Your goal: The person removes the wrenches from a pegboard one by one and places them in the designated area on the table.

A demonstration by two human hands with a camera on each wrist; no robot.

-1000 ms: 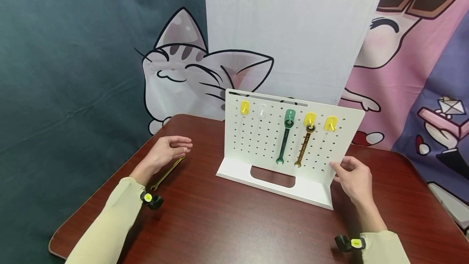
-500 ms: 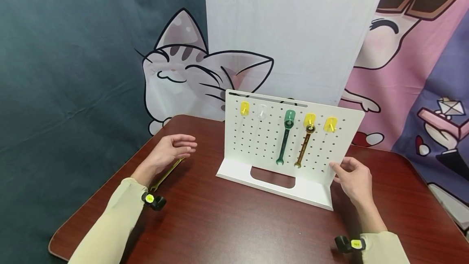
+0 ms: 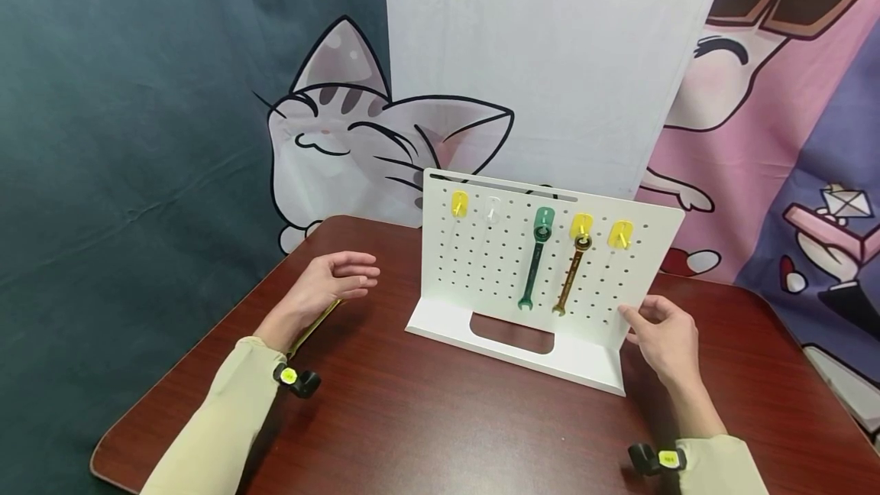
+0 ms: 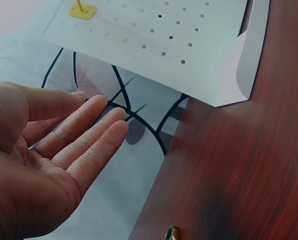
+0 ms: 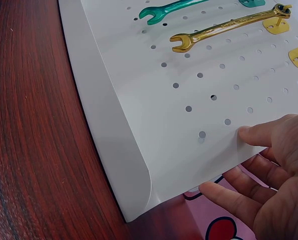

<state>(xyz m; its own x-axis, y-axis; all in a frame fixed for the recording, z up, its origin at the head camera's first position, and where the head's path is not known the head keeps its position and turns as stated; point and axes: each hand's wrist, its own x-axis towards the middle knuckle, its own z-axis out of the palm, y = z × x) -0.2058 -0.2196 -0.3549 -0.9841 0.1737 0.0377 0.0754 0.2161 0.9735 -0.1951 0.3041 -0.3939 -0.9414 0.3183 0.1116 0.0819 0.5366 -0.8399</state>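
My left hand (image 3: 333,285) holds nothing; its fingers are extended, with the thumb alongside. Below it a gold wrench (image 3: 315,329) lies on the table, partly hidden by the hand and wrist; only its ring end (image 4: 173,233) shows in the left wrist view. With the thumb in front and fingers behind, my right hand (image 3: 665,334) pinches the right edge of a white pegboard (image 3: 481,250). On the board hang a green wrench (image 3: 533,270) and a second, orange-gold wrench (image 3: 571,275), each by its ring end from a hook.
Left on the board are a yellow hook (image 3: 459,204) and a clear hook (image 3: 492,209), both bare. Another bare yellow hook (image 3: 621,234) sits at the right. The board's base (image 3: 440,319) stands on a brown table (image 3: 426,434), before a cartoon-printed cloth (image 3: 564,59).
My left hand has drifted a little to the right, toward the pegboard, covering more of the wrench on the table. My right hand keeps its grip on the board's edge.
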